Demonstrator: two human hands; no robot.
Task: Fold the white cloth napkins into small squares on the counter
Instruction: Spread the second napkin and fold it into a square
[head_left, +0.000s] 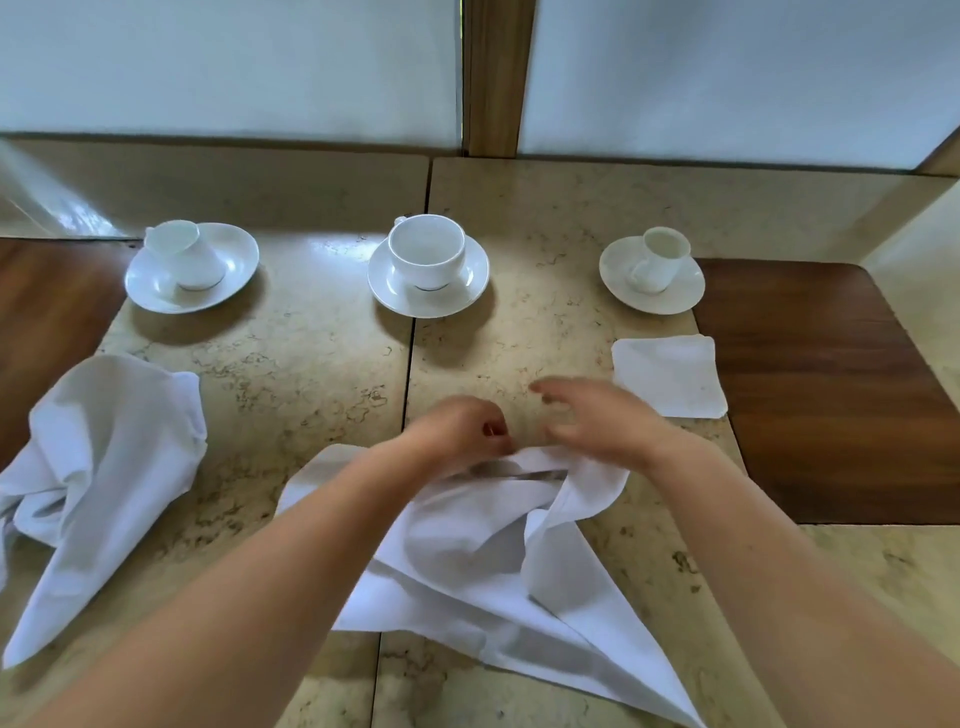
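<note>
White napkin (467, 551) sits crumpled mid-counter; left hand (460, 428) pinches its far edge, right hand (597, 415) hovers spread, holding nothing. That one-sided hold could probably drag the fold crooked.

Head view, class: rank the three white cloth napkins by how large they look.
1. Rumpled white cloth napkin under the hands, largest, though nearest the camera.
2. Crumpled white cloth napkin at left.
3. Folded square white cloth napkin at right, clearly smallest.
</note>
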